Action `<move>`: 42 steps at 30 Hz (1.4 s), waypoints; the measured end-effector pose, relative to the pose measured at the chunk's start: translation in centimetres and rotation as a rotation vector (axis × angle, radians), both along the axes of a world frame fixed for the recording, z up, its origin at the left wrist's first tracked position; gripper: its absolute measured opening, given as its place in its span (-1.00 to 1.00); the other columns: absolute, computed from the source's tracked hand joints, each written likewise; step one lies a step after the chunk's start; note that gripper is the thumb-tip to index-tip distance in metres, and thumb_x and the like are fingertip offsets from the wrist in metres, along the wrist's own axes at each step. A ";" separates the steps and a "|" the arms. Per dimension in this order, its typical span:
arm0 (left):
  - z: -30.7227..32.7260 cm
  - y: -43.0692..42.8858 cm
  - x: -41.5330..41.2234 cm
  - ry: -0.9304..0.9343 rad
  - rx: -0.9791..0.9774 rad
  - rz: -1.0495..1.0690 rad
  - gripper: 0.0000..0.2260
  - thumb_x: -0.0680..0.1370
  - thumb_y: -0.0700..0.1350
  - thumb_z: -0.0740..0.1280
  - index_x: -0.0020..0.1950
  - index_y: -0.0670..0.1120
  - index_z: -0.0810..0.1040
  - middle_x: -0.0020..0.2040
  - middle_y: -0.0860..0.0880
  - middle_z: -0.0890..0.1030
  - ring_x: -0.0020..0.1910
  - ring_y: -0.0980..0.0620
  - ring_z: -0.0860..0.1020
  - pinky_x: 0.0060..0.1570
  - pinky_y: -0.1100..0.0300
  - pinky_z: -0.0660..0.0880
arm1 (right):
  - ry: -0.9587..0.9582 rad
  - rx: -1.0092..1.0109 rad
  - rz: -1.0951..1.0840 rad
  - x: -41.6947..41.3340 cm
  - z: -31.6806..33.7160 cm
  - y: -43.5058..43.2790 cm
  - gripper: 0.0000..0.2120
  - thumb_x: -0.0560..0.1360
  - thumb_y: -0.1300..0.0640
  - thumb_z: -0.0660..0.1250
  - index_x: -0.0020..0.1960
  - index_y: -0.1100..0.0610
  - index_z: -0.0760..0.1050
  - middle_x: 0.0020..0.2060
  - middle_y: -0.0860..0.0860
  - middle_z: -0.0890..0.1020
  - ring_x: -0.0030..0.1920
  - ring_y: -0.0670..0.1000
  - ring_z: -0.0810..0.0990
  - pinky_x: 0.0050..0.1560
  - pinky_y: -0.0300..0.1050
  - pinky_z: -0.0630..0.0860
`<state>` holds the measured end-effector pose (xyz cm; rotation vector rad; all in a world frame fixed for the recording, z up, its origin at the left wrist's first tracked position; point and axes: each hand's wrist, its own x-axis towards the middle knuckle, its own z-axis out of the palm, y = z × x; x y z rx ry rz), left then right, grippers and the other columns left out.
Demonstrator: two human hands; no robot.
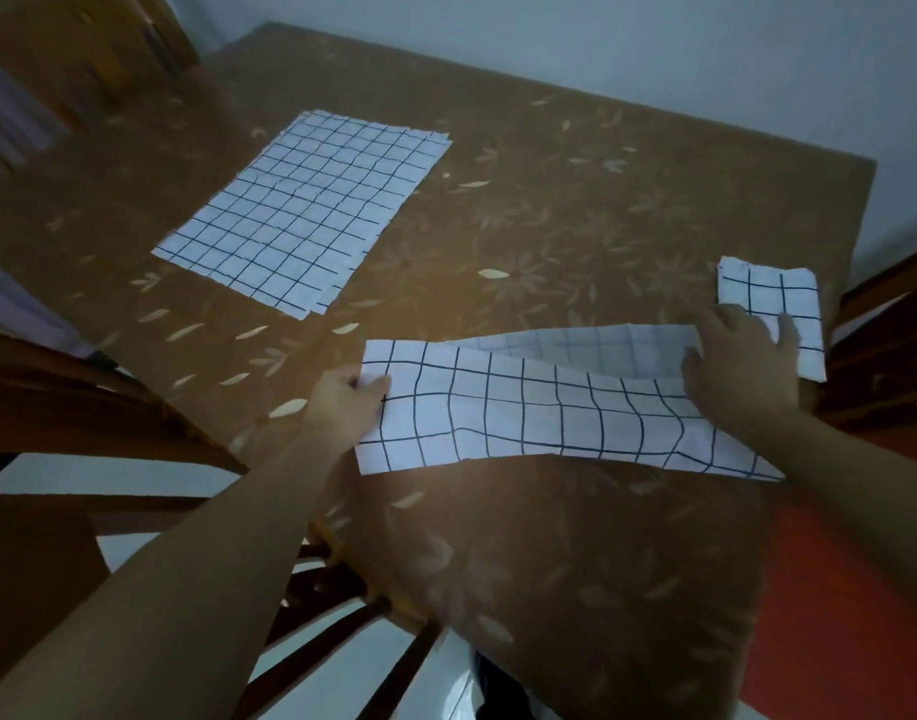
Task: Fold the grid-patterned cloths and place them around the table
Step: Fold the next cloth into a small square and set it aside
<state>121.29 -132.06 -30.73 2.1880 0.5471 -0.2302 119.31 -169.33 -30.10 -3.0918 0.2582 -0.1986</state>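
Your left hand (349, 402) pinches the left end of the long half-folded grid cloth (523, 407), thumb on top, while your right hand (737, 366) grips its right end, fingers curled over the raised upper layer; both forearms reach forward. The cloth stretches between your hands across the near part of the brown flower-patterned table (575, 210). Just beyond your right hand a small folded cloth (768, 298) lies at the table's right edge, and a larger flat cloth (305, 210) lies well apart, far left.
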 end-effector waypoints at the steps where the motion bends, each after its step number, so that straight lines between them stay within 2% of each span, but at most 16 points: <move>1: -0.3 0.0 0.5 -0.008 -0.006 0.014 -0.88 0.57 -0.04 0.33 -0.06 -0.07 0.59 -0.13 -0.03 0.63 -0.10 -0.06 0.57 0.02 0.10 0.51 | -0.049 0.045 0.049 0.1 -0.3 0.6 -0.67 0.49 0.17 0.32 0.25 0.13 0.45 0.16 0.14 0.54 0.20 0.20 0.48 0.42 0.26 0.05; 3: -0.8 -0.1 1.3 -0.016 0.002 0.043 -0.88 0.59 -0.03 0.30 -0.11 -0.02 0.54 -0.18 0.00 0.60 -0.10 -0.06 0.54 -0.01 0.12 0.44 | -0.127 0.085 0.176 0.0 -1.1 2.2 -0.66 0.46 0.15 0.37 0.22 0.15 0.49 0.15 0.13 0.55 0.20 0.19 0.49 0.40 0.25 0.11; 5: -1.4 0.0 1.9 -0.018 0.018 0.078 -0.85 0.60 -0.02 0.28 -0.15 -0.02 0.51 -0.24 0.01 0.55 -0.11 -0.07 0.51 -0.03 0.14 0.37 | -0.114 0.109 0.279 0.0 -2.0 3.5 -0.70 0.46 0.13 0.39 0.18 0.14 0.54 0.11 0.11 0.59 0.16 0.18 0.53 0.36 0.23 0.19; 9: -2.1 0.0 2.5 -0.037 0.048 0.081 -0.89 0.61 -0.03 0.25 0.03 -0.05 0.48 -0.08 -0.05 0.53 -0.04 -0.06 0.46 0.02 0.13 0.34 | 0.247 0.118 0.128 1.1 -2.6 3.5 -0.60 0.53 -0.11 0.23 0.29 0.05 0.46 0.18 0.04 0.58 0.19 0.11 0.52 0.34 0.11 0.21; 11: -2.4 0.3 2.7 -0.054 0.056 0.068 -0.86 0.62 -0.03 0.24 0.08 -0.06 0.50 -0.06 -0.04 0.52 -0.03 -0.06 0.45 0.04 0.13 0.34 | 0.339 0.146 0.093 1.7 -2.3 2.3 -0.63 0.52 -0.18 0.18 0.21 0.00 0.46 0.05 -0.03 0.61 0.09 0.05 0.55 0.26 0.05 0.24; 13: -2.6 0.5 2.9 -0.071 0.057 0.059 -0.81 0.62 -0.03 0.23 0.14 -0.09 0.52 -0.04 -0.04 0.52 -0.01 -0.06 0.46 0.05 0.13 0.35 | 0.392 0.173 0.101 2.2 -2.0 1.2 -0.68 0.48 -0.18 0.23 0.10 0.00 0.47 -0.10 -0.09 0.59 0.00 0.03 0.55 0.21 0.03 0.27; 17: -2.6 0.8 3.1 -0.077 0.060 0.024 -0.79 0.62 -0.01 0.24 0.16 -0.08 0.54 -0.08 -0.02 0.53 -0.01 -0.06 0.49 0.03 0.14 0.37 | 0.465 0.074 0.192 2.8 -2.3 0.1 -0.87 0.47 -0.09 0.32 -0.06 -0.07 0.47 -0.04 -0.03 0.48 0.10 0.08 0.48 0.06 -0.02 0.32; 20: -2.5 1.0 3.5 -0.075 0.056 -0.010 -0.82 0.61 0.01 0.26 0.08 -0.06 0.55 -0.16 -0.02 0.52 -0.01 -0.13 0.54 -0.02 0.11 0.43 | 0.400 0.119 0.230 3.2 -2.7 -0.1 -0.88 0.53 -0.02 0.28 -0.15 -0.02 0.50 -0.09 -0.03 0.50 0.04 0.07 0.49 -0.02 -0.13 0.20; 23: -2.2 1.4 4.0 -0.070 0.029 -0.012 -0.82 0.58 0.02 0.30 0.10 -0.02 0.58 -0.09 -0.02 0.60 0.00 -0.10 0.57 0.07 0.03 0.51 | 0.297 0.251 0.172 4.0 -2.6 -0.6 -0.86 0.57 0.01 0.23 -0.09 0.07 0.43 -0.18 0.03 0.60 -0.14 0.10 0.56 -0.10 -0.10 0.35; 25: -2.1 1.7 4.2 -0.058 0.002 -0.028 -0.81 0.56 0.05 0.33 0.11 0.00 0.59 -0.06 0.01 0.63 0.01 -0.08 0.59 0.13 -0.04 0.53 | 0.275 0.247 0.126 4.7 -2.1 -0.5 -0.86 0.59 0.00 0.19 -0.07 0.05 0.33 -0.21 0.05 0.59 -0.16 0.14 0.56 -0.06 -0.02 0.38; 29: -1.9 1.9 4.5 -0.078 -0.056 0.038 -0.77 0.54 0.08 0.36 0.09 -0.04 0.59 0.01 0.14 0.56 0.08 -0.01 0.56 0.15 0.03 0.49 | 0.204 0.202 0.076 6.4 -1.6 -0.2 -0.86 0.60 0.01 0.19 -0.07 0.02 0.29 -0.33 -0.03 0.46 -0.10 0.17 0.56 0.04 0.04 0.33; 32: -1.9 1.9 4.3 -0.044 -0.130 0.085 -0.64 0.54 0.14 0.34 0.26 -0.02 0.52 0.11 0.11 0.53 0.07 0.09 0.50 0.12 0.15 0.39 | 0.149 0.194 0.022 7.2 -2.1 0.0 -0.89 0.58 0.02 0.21 -0.09 0.00 0.32 -0.36 -0.06 0.44 -0.12 0.16 0.56 0.07 0.05 0.31; 35: -2.2 2.7 4.2 -0.003 -0.269 0.065 -0.49 0.47 -0.11 0.48 0.39 0.06 0.42 0.05 0.08 0.61 0.01 0.10 0.60 0.13 0.07 0.51 | 0.091 0.190 -0.018 7.1 -2.7 0.5 -0.92 0.57 0.07 0.22 -0.10 0.01 0.37 -0.42 -0.09 0.39 -0.22 0.09 0.45 0.17 0.07 0.26; 37: -2.3 3.0 4.4 -0.028 -0.242 0.032 -0.43 0.44 -0.29 0.44 0.37 0.11 0.43 0.00 -0.01 0.64 0.01 -0.01 0.63 0.05 0.01 0.57 | 0.059 0.186 -0.029 7.1 -3.0 0.7 -0.93 0.56 0.09 0.21 -0.10 0.03 0.39 -0.44 -0.10 0.40 -0.25 0.03 0.38 0.26 0.11 0.20; 40: -2.1 2.7 4.8 -0.147 -0.189 0.040 -0.47 0.46 -0.32 0.36 0.31 0.15 0.44 -0.01 -0.02 0.62 -0.04 0.00 0.62 -0.08 0.10 0.58 | -0.003 0.144 -0.033 7.4 -3.3 0.6 -0.93 0.55 0.12 0.20 -0.10 0.04 0.43 -0.45 -0.09 0.41 -0.28 0.04 0.39 0.31 0.13 0.16; 42: -2.3 2.3 5.4 -0.209 -0.165 0.023 -0.49 0.46 -0.33 0.33 0.21 0.24 0.47 0.01 0.00 0.63 -0.06 0.03 0.63 -0.02 0.03 0.60 | -0.006 0.147 -0.029 7.9 -3.2 0.5 -0.93 0.55 0.12 0.20 -0.09 0.03 0.45 -0.41 -0.05 0.48 -0.24 0.08 0.48 0.31 0.12 0.14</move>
